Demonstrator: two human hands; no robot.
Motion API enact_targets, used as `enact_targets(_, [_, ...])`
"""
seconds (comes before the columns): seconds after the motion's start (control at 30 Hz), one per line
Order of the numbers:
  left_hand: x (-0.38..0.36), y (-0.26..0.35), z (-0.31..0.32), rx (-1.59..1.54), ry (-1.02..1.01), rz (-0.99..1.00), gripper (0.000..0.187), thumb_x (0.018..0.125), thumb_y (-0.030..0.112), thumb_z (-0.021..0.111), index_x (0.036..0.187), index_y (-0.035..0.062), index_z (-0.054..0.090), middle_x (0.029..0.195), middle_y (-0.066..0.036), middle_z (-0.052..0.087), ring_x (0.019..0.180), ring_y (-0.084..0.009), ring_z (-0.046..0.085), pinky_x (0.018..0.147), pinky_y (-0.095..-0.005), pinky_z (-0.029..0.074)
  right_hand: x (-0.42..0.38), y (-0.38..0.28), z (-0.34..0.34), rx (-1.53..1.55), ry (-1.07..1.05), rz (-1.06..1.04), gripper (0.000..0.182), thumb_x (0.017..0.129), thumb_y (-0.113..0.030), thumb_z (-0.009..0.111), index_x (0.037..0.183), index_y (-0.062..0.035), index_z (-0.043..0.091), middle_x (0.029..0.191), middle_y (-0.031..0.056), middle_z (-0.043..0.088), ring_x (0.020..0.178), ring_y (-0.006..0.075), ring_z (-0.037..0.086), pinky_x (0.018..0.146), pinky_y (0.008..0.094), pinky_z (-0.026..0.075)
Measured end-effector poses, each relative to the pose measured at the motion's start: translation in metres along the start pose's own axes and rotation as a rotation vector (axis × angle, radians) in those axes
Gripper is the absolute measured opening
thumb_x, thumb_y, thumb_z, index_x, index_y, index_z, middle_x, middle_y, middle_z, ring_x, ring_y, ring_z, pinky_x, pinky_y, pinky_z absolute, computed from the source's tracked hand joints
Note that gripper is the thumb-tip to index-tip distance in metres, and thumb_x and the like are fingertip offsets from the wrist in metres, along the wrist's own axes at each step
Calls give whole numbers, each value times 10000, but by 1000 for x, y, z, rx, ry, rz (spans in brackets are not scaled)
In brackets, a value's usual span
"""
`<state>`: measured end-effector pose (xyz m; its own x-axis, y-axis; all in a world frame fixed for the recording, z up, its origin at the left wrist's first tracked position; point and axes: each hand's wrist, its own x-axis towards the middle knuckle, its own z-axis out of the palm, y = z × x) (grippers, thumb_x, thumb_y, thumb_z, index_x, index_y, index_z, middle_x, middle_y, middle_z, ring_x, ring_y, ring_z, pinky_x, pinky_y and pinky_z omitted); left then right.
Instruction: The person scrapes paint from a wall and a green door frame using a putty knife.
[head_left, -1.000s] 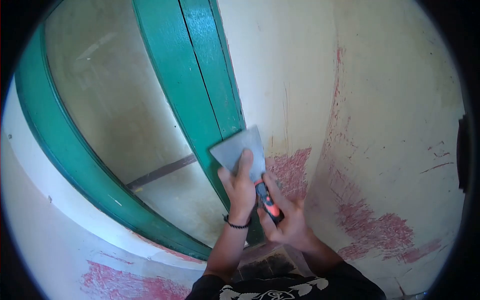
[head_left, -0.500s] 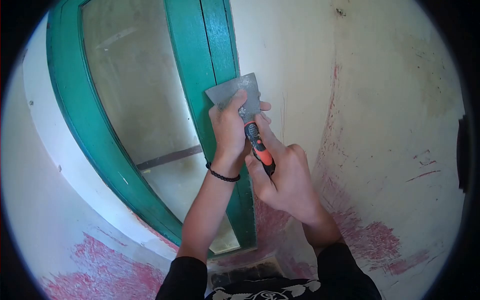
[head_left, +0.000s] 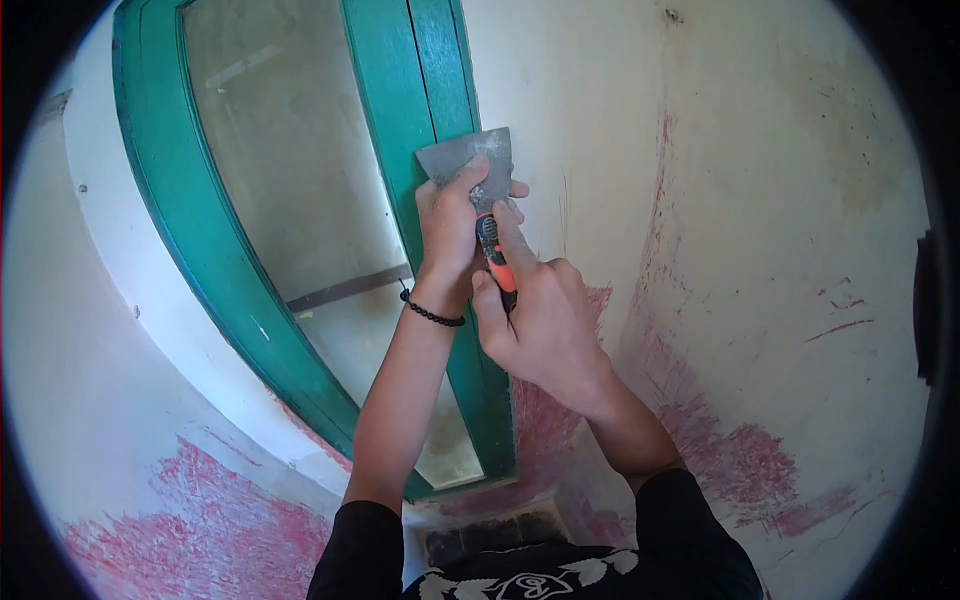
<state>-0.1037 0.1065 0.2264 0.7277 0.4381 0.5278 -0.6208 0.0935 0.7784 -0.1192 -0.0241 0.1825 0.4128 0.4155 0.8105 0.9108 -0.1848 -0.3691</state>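
Observation:
A putty knife with a wide grey blade [head_left: 486, 150] and a black and orange handle is held up in front of the green frame's right edge. My right hand [head_left: 545, 320] is wrapped round the handle, its index finger stretched along it towards the blade. With the thumb on the blade's face and the fingers behind it, my left hand [head_left: 448, 225] grips the blade from the left. A black beaded bracelet [head_left: 434, 317] circles my left wrist. The blade's wide edge points up, beside the joint between the frame and the wall.
The green frame [head_left: 395, 110] surrounds a dusty glass pane [head_left: 285, 150] crossed by a dark bar. To the right is a cream wall [head_left: 580, 100] with red scraped patches. Red patches [head_left: 210, 515] also mark the lower left wall. A dark opening [head_left: 490, 535] lies low in the centre.
Both hands and the putty knife have moved slightly upward. The view has shifted a little, with the frame now farther right.

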Motion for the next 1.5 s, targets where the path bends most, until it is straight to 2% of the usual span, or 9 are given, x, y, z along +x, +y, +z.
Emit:
enact_targets(0.1, [8,-2,6,13,-7,60,283,946,223,580,1025,-42,636,807,-164,711,588,-201,645,515,-309,522,0,14,3,125,59,3,612,851,-170,571,1356,159,471,620,297,596,584,488,628,613,530,519])
enact_targets(0.63, [68,34,41,-67,-67,233,273,941,137,531,1051,-107,582,806,-244,697,562,-245,647,481,-348,513,70,16,-30,130,188,-105,619,836,-199,578,1328,169,507,657,297,618,658,489,641,698,518,525])
enact_targets(0.83, [30,16,31,4,-11,96,308,955,198,556,1088,-74,613,853,-187,719,595,-218,650,523,-328,526,30,2,-28,-47,119,2,592,848,-203,583,1329,137,524,688,293,633,668,487,634,706,535,519])
enact_targets(0.93, [30,22,31,21,-14,85,317,953,201,556,1111,-68,613,859,-183,720,606,-218,648,536,-325,528,32,4,-20,8,178,-61,508,844,-75,554,1260,214,520,632,266,547,569,321,652,616,406,496])
enact_targets(1.13, [51,36,41,-88,-45,119,275,932,131,531,1080,-101,544,799,-234,685,575,-252,648,496,-355,527,56,1,-33,36,178,-68,511,849,-90,545,1256,218,521,640,272,550,587,329,660,609,405,492])
enact_targets(1.23, [43,28,36,-63,-34,113,282,931,123,532,1082,-115,531,819,-246,682,608,-268,665,506,-357,542,45,-2,-31,35,103,44,580,857,-201,563,1317,151,537,718,291,641,736,460,649,727,523,523])
enact_targets(1.33, [56,31,37,-60,-51,158,282,932,113,530,1088,-122,521,835,-261,679,645,-288,684,523,-364,558,52,-4,-34,-19,141,-12,582,849,-210,565,1307,150,549,731,297,640,780,459,652,763,522,522])
enact_targets(1.43, [67,38,43,-117,-68,171,279,933,105,528,1093,-124,518,840,-273,676,685,-308,699,541,-371,570,70,1,-38,-5,253,-106,543,833,-131,552,1287,167,535,632,255,534,573,301,626,626,410,483])
enact_targets(1.5, [68,37,46,-151,-68,174,283,930,97,527,1103,-127,519,849,-274,676,708,-316,703,546,-376,570,69,2,-37,8,265,-99,536,831,-140,548,1267,171,548,635,265,535,582,305,634,635,418,487])
